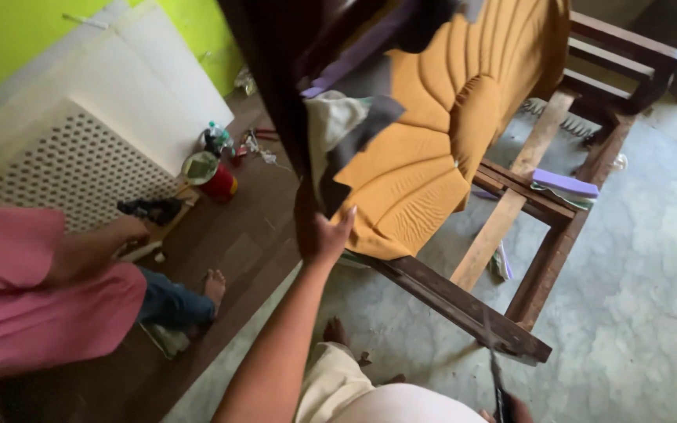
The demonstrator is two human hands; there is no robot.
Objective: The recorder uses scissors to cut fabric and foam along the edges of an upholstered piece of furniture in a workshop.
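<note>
— Mustard-yellow cloth, was it, on that chair back?

— Yes; the yellow padded cushion point(432, 133), stitched in fanning ribs, sat tilted on the dark wooden frame point(464, 301); the left hand point(324, 233) reached up at the cushion's lower left edge, fingers curled round the dark upright there; its grip was clenched on the frame, so far as I could see.

— And the right hand?

— The right hand point(511, 409) barely showed at the bottom edge; a thin dark tool point(499, 384) rose from it toward the frame's near corner; whether the grip was closed round it, I could not tell.

— What else lay about?

— Loose grey and pale cloth point(342, 129) hung just left of the cushion; a purple foam strip point(564, 183) rested on the frame's cross rails; a pale wooden slat point(511, 196) ran slantwise through the frame, which stood on a grey concrete floor point(652, 298).

— Anyone nearby?

— A person in a pink garment point(33, 305) sat at the left, bare foot on brown boards; one hand lay beside a black tool point(150, 210); a red tin point(217, 180) stood near a white perforated panel point(72, 168).
</note>
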